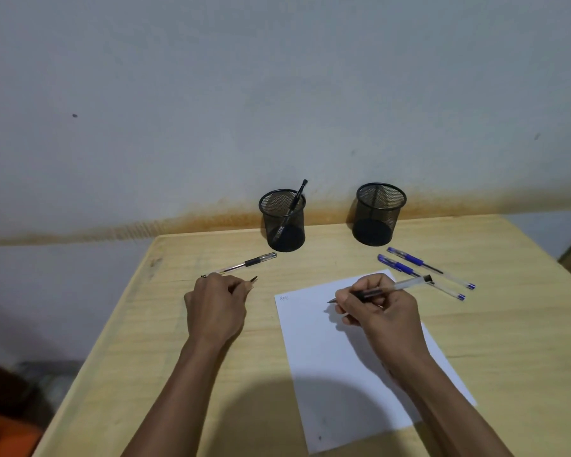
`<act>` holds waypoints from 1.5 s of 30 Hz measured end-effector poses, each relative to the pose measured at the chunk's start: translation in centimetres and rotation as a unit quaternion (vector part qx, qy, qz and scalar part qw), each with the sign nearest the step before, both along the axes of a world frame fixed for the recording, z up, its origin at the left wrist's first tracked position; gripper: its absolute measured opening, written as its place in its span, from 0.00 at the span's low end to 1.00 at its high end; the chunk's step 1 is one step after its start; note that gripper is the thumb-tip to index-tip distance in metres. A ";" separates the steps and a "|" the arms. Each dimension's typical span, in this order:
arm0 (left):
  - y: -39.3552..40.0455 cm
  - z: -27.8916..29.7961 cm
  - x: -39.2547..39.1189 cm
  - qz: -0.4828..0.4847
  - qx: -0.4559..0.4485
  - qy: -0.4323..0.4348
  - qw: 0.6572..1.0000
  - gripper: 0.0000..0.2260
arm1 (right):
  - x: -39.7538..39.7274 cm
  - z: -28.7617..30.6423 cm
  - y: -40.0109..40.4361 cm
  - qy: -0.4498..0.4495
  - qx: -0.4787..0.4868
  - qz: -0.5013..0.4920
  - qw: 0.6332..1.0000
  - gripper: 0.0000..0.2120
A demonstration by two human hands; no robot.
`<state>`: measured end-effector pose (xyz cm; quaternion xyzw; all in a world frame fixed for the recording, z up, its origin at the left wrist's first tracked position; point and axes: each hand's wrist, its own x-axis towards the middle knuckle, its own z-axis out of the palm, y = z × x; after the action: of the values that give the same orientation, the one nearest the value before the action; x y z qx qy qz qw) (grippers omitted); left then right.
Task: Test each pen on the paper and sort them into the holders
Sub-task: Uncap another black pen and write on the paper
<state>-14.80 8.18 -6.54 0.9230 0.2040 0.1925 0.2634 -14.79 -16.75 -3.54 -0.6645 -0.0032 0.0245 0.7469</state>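
Observation:
My right hand (381, 311) grips an uncapped black pen (396, 286) with its tip just over the white paper (314, 351), which bears a small scribble at its top left corner. My left hand (216, 308) pinches a small dark pen cap (253, 279) on the table left of the paper. A capped black pen (248, 262) lies just beyond my left hand. Two blue pens (426, 270) lie side by side to the right of the paper. The left mesh holder (282, 221) contains one black pen; the right mesh holder (378, 214) looks empty.
The wooden table (508, 341) stands against a grey wall, both holders near its back edge. The table's left edge runs diagonally beside my left arm. An orange object (4, 433) sits on the floor at the lower left.

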 end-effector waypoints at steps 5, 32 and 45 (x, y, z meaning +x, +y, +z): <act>0.2 -0.5 -0.3 -0.014 0.010 -0.012 1.000 0.14 | 0.1 -0.3 0.1 0.006 -0.012 -0.005 1.000 0.06; -2.3 -2.6 -1.5 -0.263 0.064 -0.038 0.962 0.19 | 5.5 -2.1 4.9 -0.064 -0.217 0.077 0.971 0.07; -2.3 -2.6 -1.3 -0.250 0.062 -0.004 0.966 0.24 | 6.6 -3.8 5.0 -0.098 -0.243 0.094 0.960 0.06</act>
<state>-16.09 5.84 -9.19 0.9584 -0.0464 0.1370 0.2462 -8.20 -11.78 -7.32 -0.8220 -0.1327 0.0294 0.5530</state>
